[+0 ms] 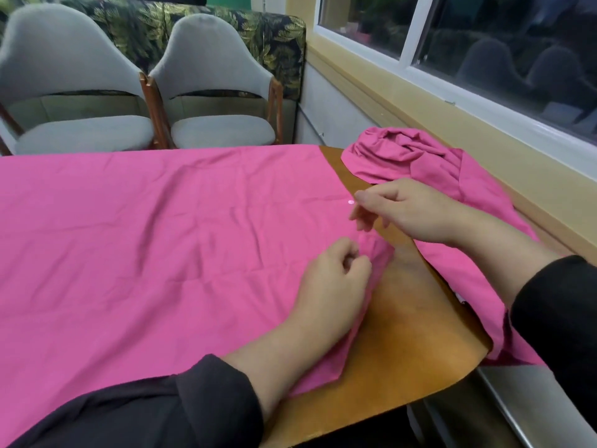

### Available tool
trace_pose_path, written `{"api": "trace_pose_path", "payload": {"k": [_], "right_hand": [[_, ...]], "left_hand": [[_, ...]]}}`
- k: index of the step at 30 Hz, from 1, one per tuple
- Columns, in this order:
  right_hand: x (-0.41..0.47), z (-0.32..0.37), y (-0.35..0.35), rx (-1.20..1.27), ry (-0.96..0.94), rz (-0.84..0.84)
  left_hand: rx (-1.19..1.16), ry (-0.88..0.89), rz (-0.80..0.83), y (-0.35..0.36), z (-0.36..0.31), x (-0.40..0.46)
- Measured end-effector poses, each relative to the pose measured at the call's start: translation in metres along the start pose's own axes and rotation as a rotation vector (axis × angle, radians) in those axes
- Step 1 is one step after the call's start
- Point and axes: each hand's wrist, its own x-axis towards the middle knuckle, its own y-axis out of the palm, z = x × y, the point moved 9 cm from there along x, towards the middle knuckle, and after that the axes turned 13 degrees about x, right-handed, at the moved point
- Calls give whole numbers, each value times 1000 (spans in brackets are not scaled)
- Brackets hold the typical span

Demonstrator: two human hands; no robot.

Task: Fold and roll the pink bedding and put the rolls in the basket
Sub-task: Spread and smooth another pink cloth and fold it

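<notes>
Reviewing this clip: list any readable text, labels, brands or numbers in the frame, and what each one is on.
None readable. The flat pink sheet, the bunched pink cloth, the wooden table, the two grey chairs and the window frame show no print or labels. A small pale spot on the sheet near the right hand carries no legible marking.

— What is the person wearing?
— A dark, nearly black long-sleeved top of soft, plain cloth. The left sleeve [181,402] is pushed back above the wrist, bunched in folds; the right sleeve [555,305] ends at the forearm.
— Anything on the hands?
— Both bare: no rings, no watch.
</notes>
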Motion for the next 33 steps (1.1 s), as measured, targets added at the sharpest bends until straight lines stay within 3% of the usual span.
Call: {"api": "trace_pose_path", "payload": {"k": [2,6,11,12,14,17,20,23,28,33], "right_hand": [[-4,5,8,63,-1,59],[14,15,43,-48,-42,122],[52,59,101,-64,-204,83],[60,67,115,-82,-232,85],[77,84,144,-111,-265,100],[100,110,186,-133,-283,126],[118,138,228,-208,-287,112],[138,159,267,-311,-291,55],[153,138,315,-398,-237,-80],[151,125,320,-393,-276,-184]], "left_hand": [[-62,-51,-48,-26,12,7],[-105,-97,-143,-76,36,16],[-166,-173,-208,-142,71,14],[-93,-174,-215,-160,83,11],[310,-134,-241,-206,109,4],[913,-139,-99,-256,162,-13],[1141,-327,-1,-279,210,-44],[1047,-422,7,-278,226,-57],[965,-386,-51,-284,222,-57],[798,-382,-195,-308,226,-66]]}}
